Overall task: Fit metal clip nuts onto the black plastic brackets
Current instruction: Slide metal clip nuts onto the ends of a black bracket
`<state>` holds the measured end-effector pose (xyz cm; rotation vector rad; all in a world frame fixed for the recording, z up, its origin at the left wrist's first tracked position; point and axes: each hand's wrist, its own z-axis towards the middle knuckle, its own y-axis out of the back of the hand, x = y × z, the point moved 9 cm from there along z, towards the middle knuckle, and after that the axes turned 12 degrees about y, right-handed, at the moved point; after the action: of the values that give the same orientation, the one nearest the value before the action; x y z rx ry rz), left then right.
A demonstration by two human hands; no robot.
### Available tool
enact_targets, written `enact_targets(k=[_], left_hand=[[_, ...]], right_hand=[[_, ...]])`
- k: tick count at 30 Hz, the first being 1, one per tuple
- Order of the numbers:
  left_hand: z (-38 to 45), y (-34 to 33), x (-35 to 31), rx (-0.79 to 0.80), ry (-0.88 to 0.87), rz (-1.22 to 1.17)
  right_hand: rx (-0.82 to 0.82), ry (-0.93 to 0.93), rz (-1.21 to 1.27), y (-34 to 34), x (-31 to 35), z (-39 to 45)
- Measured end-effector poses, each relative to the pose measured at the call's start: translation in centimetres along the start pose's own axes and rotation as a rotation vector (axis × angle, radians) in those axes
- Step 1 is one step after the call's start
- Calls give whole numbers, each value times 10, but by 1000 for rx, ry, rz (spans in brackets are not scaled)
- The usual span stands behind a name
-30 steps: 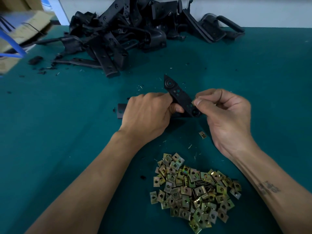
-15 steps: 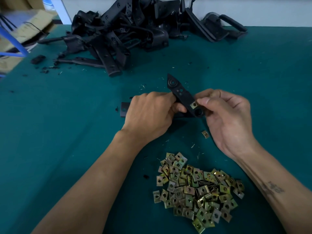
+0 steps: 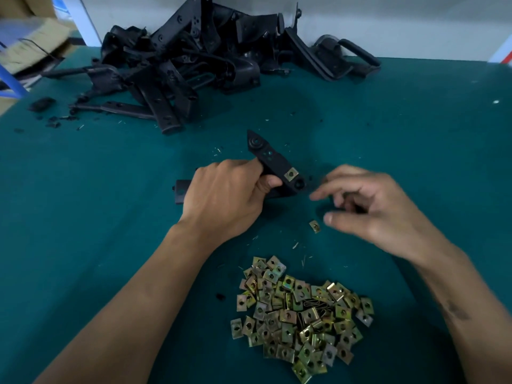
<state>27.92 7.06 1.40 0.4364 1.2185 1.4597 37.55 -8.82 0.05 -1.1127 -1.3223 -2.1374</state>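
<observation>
My left hand grips a black plastic bracket just above the green table, its pointed end aimed away from me. A brass-coloured clip nut sits on the bracket's near end. My right hand hovers to the right of the bracket with fingers spread and nothing in it, blurred by motion. A single loose clip nut lies on the table just left of my right thumb. A heap of clip nuts lies in front of me.
A big pile of black plastic brackets fills the back of the green table. Cardboard and a blue frame stand past the table's left corner. Small black and metal scraps litter the surface.
My right hand has let go of the bracket's near end and pulled away to the right, fingers now apart. The clip nut stays fitted on the bracket. My left hand keeps its grip.
</observation>
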Motion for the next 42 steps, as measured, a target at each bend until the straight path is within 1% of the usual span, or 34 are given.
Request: enact_targets(k=[1,3,8,10,12,14,16,20,21,23,25,26,31,37,42], left_hand=[[0,0,1,1,7,1],[1,-1,2,17,22,9],[0,0,1,24,15,-16],[0,1,-1,27,1,-33],[0,0,-3,37,-17,-35],[0,-1,-4,46,-30,-33],[0,-1,-5,57,-38,-41],[-3,-1,-8,77,-64,-78],[-4,0,-10,76,-81,-90],[-5,1,-15,74,-118,-96],[-6,0,-20,71,-156,-91],[-6,1,-21,65,-173,-91],[-8,2,-28,24,-209,-77],[-8,2,-28,29,-202,-86],[-7,-2,-25,43,-187,-97]], right_hand=[[84,-24,-47,-5,0,-3],[174,-41,-102,-13,3,-3],[197,-51,-197,-17,6,2],[196,-61,-187,-18,6,1],[170,-61,-125,-21,6,1],[105,-64,-30,-22,7,3],[-10,-47,64,-20,7,6],[-414,-53,420,3,-6,8],[-490,-58,504,5,-9,7],[-582,-75,678,1,-10,7],[-624,-109,815,-11,-9,8],[-647,-128,835,-16,-8,9],[-765,-180,837,-29,-4,6],[-835,-199,934,-34,0,2],[-886,-203,908,-34,3,1]])
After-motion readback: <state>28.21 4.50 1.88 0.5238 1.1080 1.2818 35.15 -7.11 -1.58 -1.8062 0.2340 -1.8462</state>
